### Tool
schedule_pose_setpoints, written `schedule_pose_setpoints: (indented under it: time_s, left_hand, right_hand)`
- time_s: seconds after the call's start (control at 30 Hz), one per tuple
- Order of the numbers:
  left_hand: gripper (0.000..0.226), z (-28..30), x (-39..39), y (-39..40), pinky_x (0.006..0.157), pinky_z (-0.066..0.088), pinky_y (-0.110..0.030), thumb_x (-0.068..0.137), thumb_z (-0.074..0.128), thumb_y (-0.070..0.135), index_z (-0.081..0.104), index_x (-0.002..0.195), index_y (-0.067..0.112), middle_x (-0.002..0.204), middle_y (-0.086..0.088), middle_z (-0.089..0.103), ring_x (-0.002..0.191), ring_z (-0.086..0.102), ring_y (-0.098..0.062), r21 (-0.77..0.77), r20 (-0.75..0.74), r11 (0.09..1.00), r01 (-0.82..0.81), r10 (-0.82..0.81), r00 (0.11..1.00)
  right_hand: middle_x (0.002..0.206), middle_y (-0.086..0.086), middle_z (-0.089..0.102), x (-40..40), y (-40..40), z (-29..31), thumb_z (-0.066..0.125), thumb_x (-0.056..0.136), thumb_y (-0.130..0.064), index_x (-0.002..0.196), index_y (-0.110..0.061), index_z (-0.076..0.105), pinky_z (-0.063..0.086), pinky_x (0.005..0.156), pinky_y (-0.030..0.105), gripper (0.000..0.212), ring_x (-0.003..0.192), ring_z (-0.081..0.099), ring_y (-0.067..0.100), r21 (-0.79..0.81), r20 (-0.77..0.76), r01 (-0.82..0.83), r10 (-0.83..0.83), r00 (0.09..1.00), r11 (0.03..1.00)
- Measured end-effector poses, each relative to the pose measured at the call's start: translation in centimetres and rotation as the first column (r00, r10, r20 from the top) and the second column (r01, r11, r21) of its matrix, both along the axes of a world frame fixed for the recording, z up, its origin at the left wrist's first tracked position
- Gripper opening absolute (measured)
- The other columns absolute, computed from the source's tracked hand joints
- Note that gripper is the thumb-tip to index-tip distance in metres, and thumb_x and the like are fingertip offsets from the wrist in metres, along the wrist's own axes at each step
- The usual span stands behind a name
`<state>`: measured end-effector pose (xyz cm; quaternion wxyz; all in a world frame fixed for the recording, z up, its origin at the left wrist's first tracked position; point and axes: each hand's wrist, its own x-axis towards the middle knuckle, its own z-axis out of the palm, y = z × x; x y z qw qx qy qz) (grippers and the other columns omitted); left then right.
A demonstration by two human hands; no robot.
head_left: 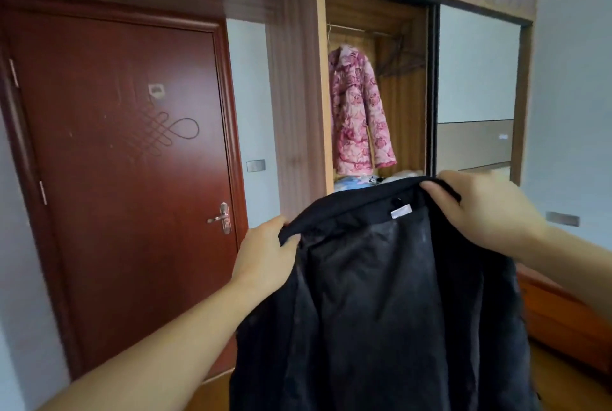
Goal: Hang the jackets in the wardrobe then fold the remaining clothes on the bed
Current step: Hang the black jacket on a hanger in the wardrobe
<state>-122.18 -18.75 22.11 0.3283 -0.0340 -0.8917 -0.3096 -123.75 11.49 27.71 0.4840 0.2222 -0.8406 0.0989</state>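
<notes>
Two hands hold one black padded jacket (374, 294) up by its collar edge, lining toward the camera, in front of the open wooden wardrobe (374, 13); the left hand (265, 255) pinches the left end of the collar, fingers curled over the fabric; the right hand (480, 202) grips the right end, thumb and fingers clamped on the cloth. One pink floral quilted jacket (359, 112) already hangs from the metal rail (347, 28) inside, with dark empty hangers (402, 56) just beside it on the same rail; a red-brown panelled door (116, 145) stands shut to the left. The step in hand looks like hanging the jackets, with the black one not yet on a hanger; folding seems not begun, though the bed's clothes are out of view. The next move probably calls for freeing one hand to take a hanger, then feeding its arms into the jacket's shoulders.
</notes>
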Motion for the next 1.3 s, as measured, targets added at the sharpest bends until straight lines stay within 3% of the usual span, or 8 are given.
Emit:
schedule_pose_setpoints:
  time_s: [0.1,0.23,0.6,0.77,0.83,0.93,1.17,1.3]
  left_hand:
    - [0.024,2.8,-4.9,-1.1,0.05,0.033,-0.009,0.095,0.056,0.021,0.066,0.085,0.001,0.07,-0.007,0.062,0.053,0.047,0.003,0.2,0.095,0.977,0.07,-0.091,0.991]
    - [0.029,5.6,-10.2,-3.1,0.064,0.037,-0.028,0.095,0.056,0.027,0.069,0.092,0.002,0.074,-0.003,0.063,0.066,0.056,-0.017,0.431,0.191,0.898,0.092,-0.19,0.963]
    - [0.019,8.3,-28.6,-10.4,0.061,0.034,-0.029,0.083,0.047,0.02,0.056,0.067,0.014,0.063,-0.001,0.052,0.061,0.049,-0.014,0.382,0.081,0.884,0.268,-0.321,0.944]
    - [0.02,8.9,-36.2,-12.2,0.064,0.034,-0.03,0.081,0.05,0.02,0.056,0.062,0.018,0.062,0.001,0.052,0.06,0.049,-0.013,0.399,0.099,0.852,0.34,-0.409,0.907]
    - [0.02,9.3,-38.8,-12.1,0.065,0.034,-0.031,0.079,0.051,0.021,0.056,0.06,0.022,0.062,0.001,0.051,0.062,0.05,-0.015,0.403,0.096,0.83,0.386,-0.458,0.884]
    - [0.015,9.9,-42.3,-10.3,0.067,0.035,-0.031,0.073,0.051,0.027,0.056,0.061,0.02,0.063,0.002,0.053,0.063,0.051,-0.015,0.39,0.109,0.813,0.432,-0.507,0.855]
    - [0.027,11.6,-50.0,-2.6,0.066,0.036,-0.031,0.065,0.049,0.045,0.06,0.069,0.02,0.065,0.007,0.056,0.063,0.052,-0.012,0.25,0.245,0.846,0.471,-0.526,0.814]
    - [0.047,12.2,-55.1,2.3,0.072,0.041,-0.028,0.079,0.054,0.06,0.067,0.086,0.015,0.073,0.011,0.063,0.073,0.065,-0.01,0.242,0.179,0.879,0.412,-0.458,0.871]
  right_hand:
    - [0.063,0.013,0.062,-5.1,-1.4,-0.1,0.044,0.093,-0.042,0.068,-0.009,0.055,0.045,0.052,0.041,0.043,0.065,0.059,0.042,-0.089,0.044,-0.024,0.028,0.999,0.996]
    - [0.068,0.012,0.066,-10.8,-3.6,0.9,0.044,0.093,-0.044,0.078,-0.011,0.064,0.047,0.055,0.042,0.042,0.071,0.062,0.041,-0.128,0.039,-0.014,0.019,0.999,0.992]
    - [0.052,0.0,0.057,-25.9,-10.2,2.4,0.032,0.084,-0.059,0.06,-0.036,0.035,0.046,0.048,0.042,0.034,0.06,0.061,0.037,-0.153,0.018,0.018,-0.015,1.0,0.988]
    - [0.06,0.0,0.064,-33.0,-12.0,3.6,0.03,0.085,-0.061,0.07,-0.022,0.057,0.048,0.051,0.041,0.05,0.063,0.063,0.03,-0.106,0.041,0.169,-0.165,0.985,0.98]
    - [0.05,-0.006,0.055,-35.5,-11.9,4.2,0.039,0.088,-0.056,0.062,-0.027,0.05,0.038,0.042,0.032,0.04,0.051,0.058,0.021,-0.109,0.035,0.197,-0.194,0.98,0.974]
    - [0.041,-0.015,0.035,-37.9,-10.6,5.2,0.033,0.084,-0.059,0.056,-0.034,0.034,0.024,0.039,0.018,0.038,0.038,0.041,0.008,-0.14,0.028,0.208,-0.206,0.978,0.968]
    - [0.043,-0.013,0.045,-44.7,-2.3,4.9,0.037,0.084,-0.06,0.057,-0.032,0.042,0.045,0.042,0.038,0.039,0.044,0.054,0.017,-0.219,0.016,0.254,-0.257,0.966,0.942]
    - [0.043,-0.015,0.051,-50.0,1.1,5.1,0.052,0.087,-0.043,0.055,-0.035,0.046,0.038,0.042,0.016,0.033,0.044,0.054,0.004,-0.352,0.014,0.106,-0.108,0.994,0.93]
